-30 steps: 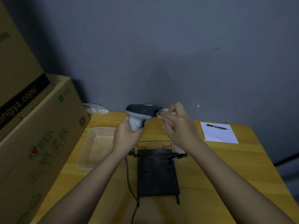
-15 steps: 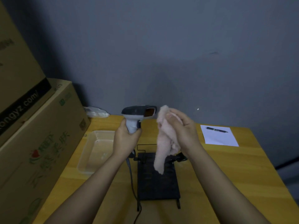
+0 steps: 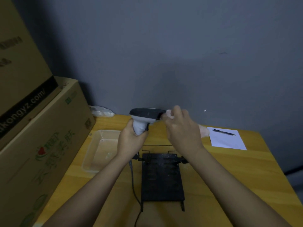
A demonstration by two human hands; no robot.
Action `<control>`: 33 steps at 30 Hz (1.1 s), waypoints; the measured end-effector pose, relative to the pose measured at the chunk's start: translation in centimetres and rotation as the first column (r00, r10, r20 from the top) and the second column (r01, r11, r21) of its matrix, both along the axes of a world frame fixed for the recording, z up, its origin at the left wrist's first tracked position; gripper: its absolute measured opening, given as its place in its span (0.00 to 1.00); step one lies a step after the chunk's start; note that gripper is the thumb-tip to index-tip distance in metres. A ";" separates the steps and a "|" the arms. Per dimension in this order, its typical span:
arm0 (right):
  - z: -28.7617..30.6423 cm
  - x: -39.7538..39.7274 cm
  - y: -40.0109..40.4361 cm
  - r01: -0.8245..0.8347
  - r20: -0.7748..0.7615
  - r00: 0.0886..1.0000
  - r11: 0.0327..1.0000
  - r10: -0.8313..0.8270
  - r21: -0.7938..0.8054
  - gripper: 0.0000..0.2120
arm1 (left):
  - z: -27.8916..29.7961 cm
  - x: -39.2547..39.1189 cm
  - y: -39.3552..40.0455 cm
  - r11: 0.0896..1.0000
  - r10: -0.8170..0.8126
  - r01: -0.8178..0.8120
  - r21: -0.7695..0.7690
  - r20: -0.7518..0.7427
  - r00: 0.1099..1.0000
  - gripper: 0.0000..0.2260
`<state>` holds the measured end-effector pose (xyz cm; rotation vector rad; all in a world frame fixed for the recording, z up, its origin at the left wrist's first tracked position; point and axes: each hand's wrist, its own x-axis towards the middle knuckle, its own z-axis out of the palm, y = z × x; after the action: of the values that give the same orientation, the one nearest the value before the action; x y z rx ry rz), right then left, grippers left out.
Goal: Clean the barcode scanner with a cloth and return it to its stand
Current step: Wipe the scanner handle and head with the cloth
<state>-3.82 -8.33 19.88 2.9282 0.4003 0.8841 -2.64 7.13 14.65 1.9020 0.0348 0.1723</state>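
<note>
A: Where do we have the barcode scanner (image 3: 146, 115) right now?

B: Up in the air above the wooden table (image 3: 246, 169), over the far end of the black stand (image 3: 162, 177). Our left hand (image 3: 131, 141) has its fingers wrapped tight around the pale grip, head pointing to our right.

A: And the cloth (image 3: 168, 114)?

B: Bunched in our right hand (image 3: 182, 133), fingers curled closed on it and pressing it against the scanner's front window. A pale bit of it shows past the far side of that hand, near the sheet of paper (image 3: 227, 140). It's blurred there, so we can't make out more.

A: The stand itself?

B: Flat on the table between our forearms, with a thin wire frame at its far edge. The scanner's cable (image 3: 133, 182) hangs from the grip and runs down along the stand's left side.

A: Anything else around us?

B: A clear plastic tray (image 3: 98, 149) to the left of the stand, cardboard boxes (image 3: 41, 136) stacked beside it, and a pen (image 3: 223, 132) lying on the paper.
</note>
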 end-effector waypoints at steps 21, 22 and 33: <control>-1.7 -0.5 1.4 -0.274 -0.088 0.907 0.736 0.412 0.619 0.20 | -0.4 1.2 -0.1 0.998 0.002 -0.009 -0.067 -0.093 0.996 0.07; -1.6 -0.3 1.3 -0.277 -0.082 0.918 0.778 0.387 0.564 0.20 | -0.5 1.2 -0.2 0.997 -0.005 -0.004 -0.082 -0.113 0.994 0.07; -1.1 1.5 -0.5 0.071 -0.198 0.979 0.987 -0.042 0.145 0.20 | -1.0 1.3 0.0 0.992 0.015 -0.032 -0.121 -0.142 0.990 0.08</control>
<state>-2.31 -8.79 18.73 3.1614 0.2678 0.6508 -1.30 7.12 13.65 1.7882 0.1600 0.0501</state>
